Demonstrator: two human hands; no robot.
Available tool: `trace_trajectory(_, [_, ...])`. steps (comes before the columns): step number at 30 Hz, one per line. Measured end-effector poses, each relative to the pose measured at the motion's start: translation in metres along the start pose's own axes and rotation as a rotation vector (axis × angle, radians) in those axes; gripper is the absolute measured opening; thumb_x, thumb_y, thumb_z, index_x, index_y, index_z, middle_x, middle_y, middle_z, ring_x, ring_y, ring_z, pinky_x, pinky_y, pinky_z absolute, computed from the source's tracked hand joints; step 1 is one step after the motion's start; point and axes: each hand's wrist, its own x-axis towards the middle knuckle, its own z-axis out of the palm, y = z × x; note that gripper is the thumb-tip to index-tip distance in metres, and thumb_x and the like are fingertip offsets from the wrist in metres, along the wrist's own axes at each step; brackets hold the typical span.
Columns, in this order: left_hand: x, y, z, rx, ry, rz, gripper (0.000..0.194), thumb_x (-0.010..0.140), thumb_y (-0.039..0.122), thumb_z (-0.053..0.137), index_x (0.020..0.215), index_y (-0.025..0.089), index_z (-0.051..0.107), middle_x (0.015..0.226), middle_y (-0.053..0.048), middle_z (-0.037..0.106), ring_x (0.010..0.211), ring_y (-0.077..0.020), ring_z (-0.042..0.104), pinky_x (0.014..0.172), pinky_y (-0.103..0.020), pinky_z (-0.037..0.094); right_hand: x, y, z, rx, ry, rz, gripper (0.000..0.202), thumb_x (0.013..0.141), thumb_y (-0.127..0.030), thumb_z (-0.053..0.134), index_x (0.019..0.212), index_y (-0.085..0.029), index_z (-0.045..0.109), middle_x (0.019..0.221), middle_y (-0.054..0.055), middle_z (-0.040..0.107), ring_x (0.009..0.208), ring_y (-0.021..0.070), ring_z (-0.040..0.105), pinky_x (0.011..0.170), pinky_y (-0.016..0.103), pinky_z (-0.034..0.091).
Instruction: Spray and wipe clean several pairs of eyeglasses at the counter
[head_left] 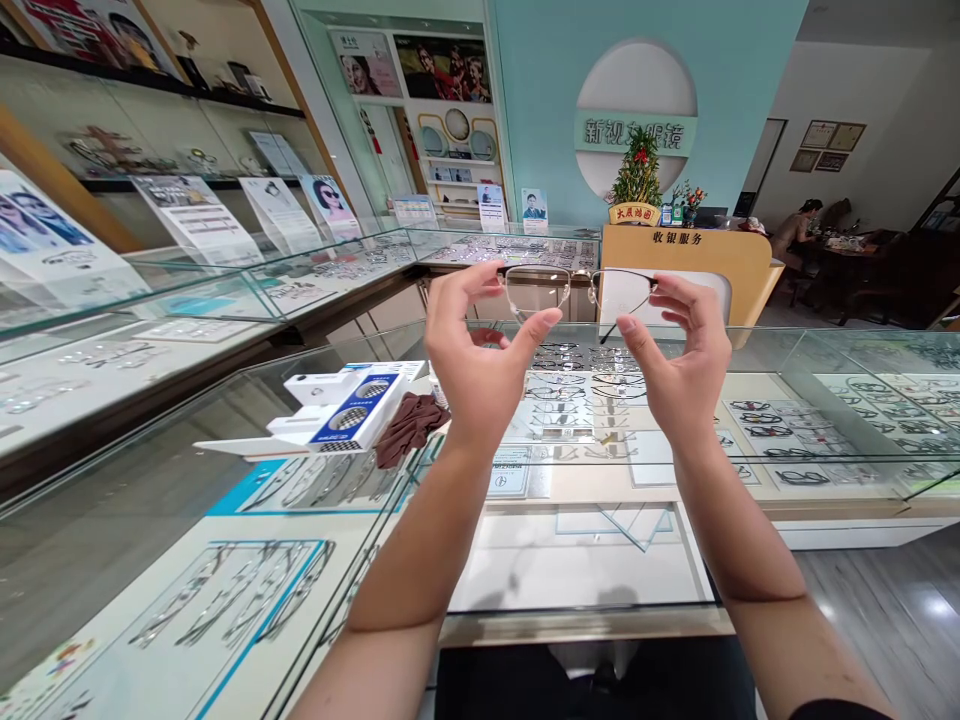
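Note:
Both arms are stretched forward over the glass counter, holding up a pair of eyeglasses (pixel 581 275) at about eye height. The frame is thin, with a dark upper rim and metal below, and its lenses are clear. At the left end piece of the frame, my left hand (pixel 476 340) pinches with thumb and fingers. My right hand (pixel 682 345) grips the other end, fingers behind and thumb below. One dark temple tip shows near the right thumb. Below and left of my left hand, a brown cloth (pixel 411 428) lies crumpled on the counter beside an open blue-and-white box (pixel 352 410).
Glass display cases with rows of spectacles (pixel 772 430) run left, ahead and right. An open white drawer (pixel 517 560) sits below my arms. Sign cards (pixel 199 215) stand on the left case. A wooden cashier desk (pixel 675 265) is ahead; a person (pixel 796 235) sits far right.

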Motion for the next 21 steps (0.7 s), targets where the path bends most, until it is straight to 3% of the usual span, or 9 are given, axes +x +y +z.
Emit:
trace_trajectory(3, [0.002, -0.016, 0.006, -0.097, -0.079, -0.071, 0.064, 0.078, 0.065, 0.089, 0.127, 0.028, 0.07, 0.127, -0.01, 0.073, 0.12, -0.0283, 0.075, 0.077, -0.03, 0.065, -0.002, -0.005, 0.0, -0.116, 0.056, -0.126, 0.042, 0.098, -0.051, 0.073, 0.135, -0.034, 0.066, 0.13, 0.009, 0.072, 0.125, 0.0307, 0.067, 0.108, 0.057, 0.058])
trace_trajectory(7, [0.003, -0.029, 0.009, -0.164, -0.136, -0.128, 0.07, 0.076, 0.069, 0.089, 0.13, 0.028, 0.07, 0.13, -0.012, 0.074, 0.122, -0.0305, 0.076, 0.074, -0.028, 0.066, -0.002, -0.004, 0.0, -0.185, 0.063, -0.18, 0.042, 0.099, -0.05, 0.071, 0.138, -0.035, 0.065, 0.131, 0.01, 0.07, 0.128, 0.0329, 0.066, 0.109, 0.06, 0.057])
trace_trajectory(13, [0.003, -0.039, 0.012, -0.184, -0.035, -0.027, 0.077, 0.073, 0.07, 0.091, 0.136, 0.033, 0.065, 0.14, -0.011, 0.067, 0.14, -0.036, 0.065, 0.081, -0.032, 0.068, -0.004, -0.001, 0.005, -0.144, 0.065, -0.226, 0.047, 0.1, -0.048, 0.069, 0.145, -0.037, 0.062, 0.143, 0.01, 0.066, 0.143, 0.0357, 0.058, 0.108, 0.06, 0.06])
trace_trajectory(21, [-0.002, -0.037, 0.012, -0.047, 0.079, 0.079, 0.07, 0.076, 0.067, 0.091, 0.134, 0.036, 0.066, 0.14, -0.009, 0.065, 0.14, -0.0332, 0.063, 0.079, -0.035, 0.068, -0.002, 0.005, 0.011, 0.127, 0.046, -0.025, 0.04, 0.106, -0.055, 0.055, 0.138, -0.034, 0.067, 0.145, 0.009, 0.07, 0.14, 0.0287, 0.066, 0.112, 0.055, 0.06])
